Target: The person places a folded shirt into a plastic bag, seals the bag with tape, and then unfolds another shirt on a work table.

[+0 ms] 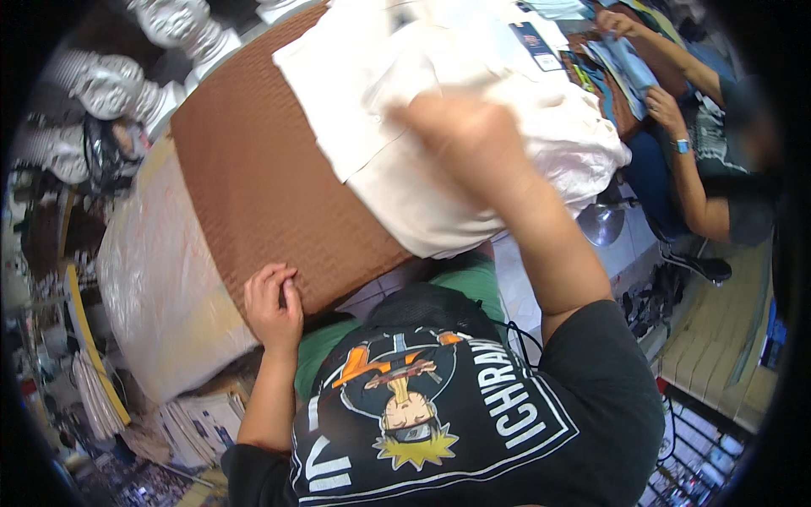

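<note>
A cream-white garment [422, 207] lies spread over the far and right part of a table covered in brown quilted cloth [262, 160]. A dark blue hang tag [530, 42] rests on the garment near its far side. Above the middle of the garment is my right hand [465, 139], smeared by motion, so its fingers and anything in them cannot be made out. My left hand [274, 306] rests on the near left edge of the brown cloth, fingers loosely bent and apart, holding nothing.
Clear plastic [156, 270] wraps the table's left end. Pale sculpted heads [114, 87] stand at the far left, above stacked papers [198, 427]. At right, a co-worker's hands [663, 106] hold light blue fabric [625, 68]. A wooden bench [718, 338] stands lower right.
</note>
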Demonstrator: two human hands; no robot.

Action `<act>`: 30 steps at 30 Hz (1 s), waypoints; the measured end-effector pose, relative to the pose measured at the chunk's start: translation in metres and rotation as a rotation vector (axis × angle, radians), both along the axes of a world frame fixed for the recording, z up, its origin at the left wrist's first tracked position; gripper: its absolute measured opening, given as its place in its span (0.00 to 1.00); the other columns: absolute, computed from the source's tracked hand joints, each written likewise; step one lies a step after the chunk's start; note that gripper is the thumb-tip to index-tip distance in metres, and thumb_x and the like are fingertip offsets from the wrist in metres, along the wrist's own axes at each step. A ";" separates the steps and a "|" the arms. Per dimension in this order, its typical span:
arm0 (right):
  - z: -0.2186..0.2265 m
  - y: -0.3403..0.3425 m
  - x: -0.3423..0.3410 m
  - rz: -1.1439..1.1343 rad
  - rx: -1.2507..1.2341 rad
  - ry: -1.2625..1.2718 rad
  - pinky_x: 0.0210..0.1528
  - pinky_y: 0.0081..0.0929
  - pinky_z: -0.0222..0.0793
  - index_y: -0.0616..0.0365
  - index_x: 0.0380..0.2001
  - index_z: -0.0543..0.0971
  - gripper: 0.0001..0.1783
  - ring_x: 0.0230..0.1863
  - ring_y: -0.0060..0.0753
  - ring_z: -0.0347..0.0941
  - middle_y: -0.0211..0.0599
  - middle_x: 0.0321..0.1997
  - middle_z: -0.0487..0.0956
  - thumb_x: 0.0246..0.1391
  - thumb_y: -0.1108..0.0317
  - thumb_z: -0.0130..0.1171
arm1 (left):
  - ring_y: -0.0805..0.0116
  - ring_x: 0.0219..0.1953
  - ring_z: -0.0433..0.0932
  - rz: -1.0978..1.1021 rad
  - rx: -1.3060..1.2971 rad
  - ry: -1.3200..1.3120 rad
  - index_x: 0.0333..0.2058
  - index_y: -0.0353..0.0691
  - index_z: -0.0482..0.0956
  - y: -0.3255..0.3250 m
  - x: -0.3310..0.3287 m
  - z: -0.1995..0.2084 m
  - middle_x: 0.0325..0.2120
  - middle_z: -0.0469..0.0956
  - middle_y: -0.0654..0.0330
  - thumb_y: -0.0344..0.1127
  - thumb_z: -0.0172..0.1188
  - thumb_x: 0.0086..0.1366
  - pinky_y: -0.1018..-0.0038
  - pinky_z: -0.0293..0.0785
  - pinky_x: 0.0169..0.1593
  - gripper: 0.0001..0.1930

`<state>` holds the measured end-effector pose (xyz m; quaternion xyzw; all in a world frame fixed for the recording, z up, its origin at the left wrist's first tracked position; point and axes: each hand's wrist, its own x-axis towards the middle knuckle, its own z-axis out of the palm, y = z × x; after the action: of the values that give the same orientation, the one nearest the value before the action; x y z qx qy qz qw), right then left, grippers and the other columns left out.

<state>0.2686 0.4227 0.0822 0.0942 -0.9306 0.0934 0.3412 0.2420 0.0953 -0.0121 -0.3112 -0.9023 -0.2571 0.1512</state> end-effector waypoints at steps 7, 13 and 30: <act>-0.071 -0.042 0.018 0.056 -0.184 -0.406 0.27 0.33 0.71 0.53 0.32 0.82 0.07 0.24 0.40 0.76 0.36 0.23 0.78 0.49 0.67 0.60 | 0.59 0.39 0.74 0.002 0.046 -0.016 0.30 0.41 0.79 0.000 -0.002 0.000 0.35 0.77 0.59 0.24 0.58 0.52 0.67 0.69 0.44 0.06; -0.084 -0.047 0.024 -0.002 -0.316 -0.376 0.27 0.33 0.71 0.50 0.34 0.82 0.09 0.24 0.40 0.75 0.35 0.25 0.79 0.47 0.67 0.60 | 0.61 0.40 0.75 0.005 0.143 -0.153 0.31 0.41 0.79 0.000 -0.003 0.004 0.36 0.78 0.61 0.25 0.58 0.55 0.68 0.69 0.45 0.06; -0.078 -0.040 0.024 -0.070 -0.667 -0.440 0.32 0.23 0.71 0.60 0.36 0.82 0.10 0.28 0.32 0.78 0.43 0.31 0.82 0.49 0.71 0.62 | 0.52 0.54 0.69 -0.465 -0.100 0.311 0.48 0.51 0.77 0.173 -0.199 0.047 0.47 0.73 0.46 0.39 0.61 0.51 0.59 0.62 0.57 0.22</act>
<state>0.2930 0.3828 0.0041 -0.0757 -0.9027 0.3965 0.1488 0.0429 0.2681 0.0348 -0.5525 -0.7843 -0.1893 0.2091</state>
